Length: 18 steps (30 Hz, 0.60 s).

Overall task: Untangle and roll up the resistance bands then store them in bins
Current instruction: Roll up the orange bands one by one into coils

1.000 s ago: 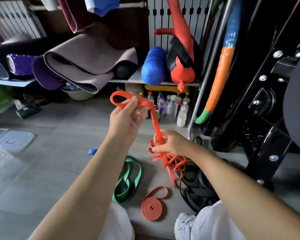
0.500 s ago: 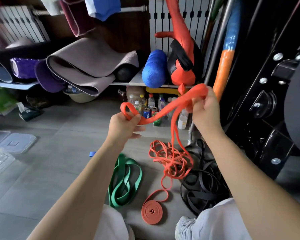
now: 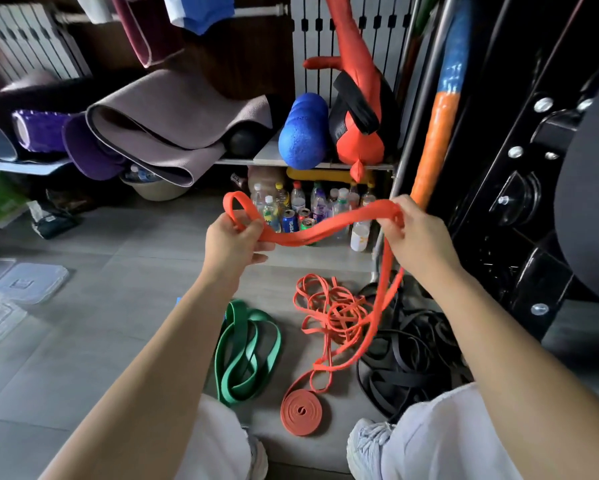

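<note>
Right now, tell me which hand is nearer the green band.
Left. The left hand hangs almost straight above the green band; the right hand is off to the right, above the black bands. Both grip the orange band.

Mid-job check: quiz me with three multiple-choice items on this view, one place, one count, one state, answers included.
1. Where does the green band lie? A on a shelf; B on the floor, left of the orange tangle; C in a bin.
2. How many bands lie rolled into a coil? A none; B three; C one.
3. How is the long orange band held? A by both hands; B by one hand only; C by neither.
Answers: 1 B, it lies beside the tangle; 2 C, only the orange coil is wound; 3 A, the left hand and right hand each grip it.
</note>
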Tool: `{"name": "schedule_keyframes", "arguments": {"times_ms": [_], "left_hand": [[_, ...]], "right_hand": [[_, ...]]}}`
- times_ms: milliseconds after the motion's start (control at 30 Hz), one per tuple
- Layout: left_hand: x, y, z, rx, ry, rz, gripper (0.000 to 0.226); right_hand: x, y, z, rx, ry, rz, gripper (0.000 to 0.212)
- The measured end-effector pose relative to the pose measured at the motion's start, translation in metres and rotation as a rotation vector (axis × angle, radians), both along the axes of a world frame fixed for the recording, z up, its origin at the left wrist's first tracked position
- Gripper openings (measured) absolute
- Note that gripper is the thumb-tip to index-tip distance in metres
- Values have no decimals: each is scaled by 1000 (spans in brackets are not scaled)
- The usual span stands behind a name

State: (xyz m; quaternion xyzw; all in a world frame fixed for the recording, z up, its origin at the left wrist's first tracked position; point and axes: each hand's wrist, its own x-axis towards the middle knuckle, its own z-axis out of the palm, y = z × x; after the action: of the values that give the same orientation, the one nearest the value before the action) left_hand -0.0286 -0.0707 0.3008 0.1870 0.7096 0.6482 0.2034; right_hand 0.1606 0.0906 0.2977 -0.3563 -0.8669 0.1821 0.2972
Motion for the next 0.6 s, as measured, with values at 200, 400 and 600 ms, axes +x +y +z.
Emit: {"name": "schedule_keyframes", "arguments": {"times_ms": [200, 400, 600], "left_hand": [[14, -3, 11, 82, -135, -126, 8], [50, 2, 4, -204, 245, -552, 13], [61, -5, -2, -450, 750, -675, 14]], "right_hand": [[29, 11, -16, -80, -562, -218, 39], [22, -14, -7, -310, -756, 201, 91], [1, -45, -22, -505, -134, 521, 73]]}}
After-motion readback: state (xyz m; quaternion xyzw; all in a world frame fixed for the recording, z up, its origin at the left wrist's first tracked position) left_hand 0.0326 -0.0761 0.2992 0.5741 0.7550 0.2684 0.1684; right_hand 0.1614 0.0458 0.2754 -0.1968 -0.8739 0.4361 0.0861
